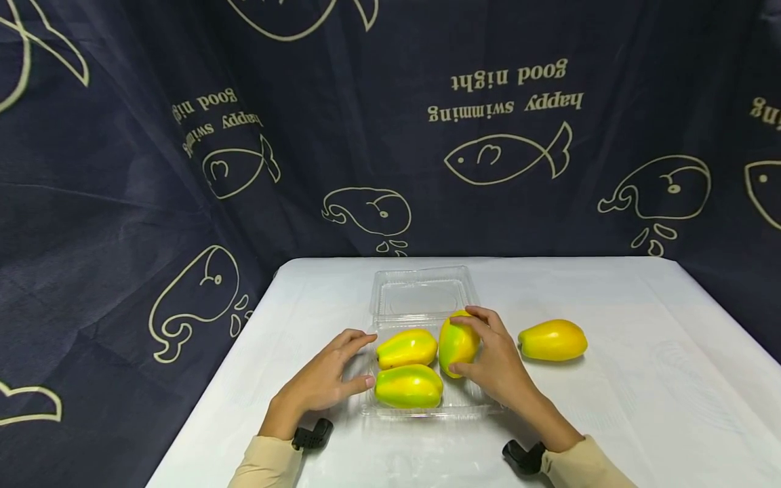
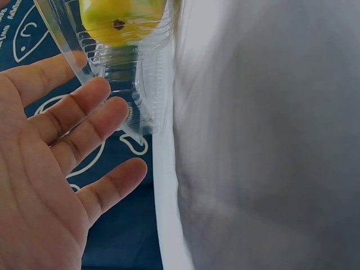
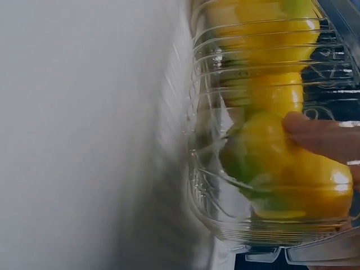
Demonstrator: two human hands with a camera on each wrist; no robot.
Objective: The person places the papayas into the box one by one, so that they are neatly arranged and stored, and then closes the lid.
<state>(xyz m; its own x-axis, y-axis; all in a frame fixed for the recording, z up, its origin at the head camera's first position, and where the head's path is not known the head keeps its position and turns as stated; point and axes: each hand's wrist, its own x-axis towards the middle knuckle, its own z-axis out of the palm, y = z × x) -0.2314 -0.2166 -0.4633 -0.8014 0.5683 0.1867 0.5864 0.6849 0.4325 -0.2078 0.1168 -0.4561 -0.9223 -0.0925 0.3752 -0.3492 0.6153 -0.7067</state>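
A clear plastic clamshell box (image 1: pixel 421 412) lies with its lid (image 1: pixel 421 298) folded back. Two yellow-green papayas lie sideways in its left part, the rear papaya (image 1: pixel 407 348) behind the front papaya (image 1: pixel 409 387). My right hand (image 1: pixel 497 359) grips a third papaya (image 1: pixel 456 344), set lengthwise in the box's right part. Through the clear wall in the right wrist view, the thumb (image 3: pixel 318 134) presses on that fruit. Beside the box's left edge is my left hand (image 1: pixel 326 376), fingers spread and holding nothing; the left wrist view shows its palm (image 2: pixel 39 169).
Another papaya (image 1: pixel 553 340) lies on the white-covered table (image 1: pixel 641 407), right of the box. A dark blue curtain (image 1: pixel 366 122) with fish drawings hangs behind the table and along its left side.
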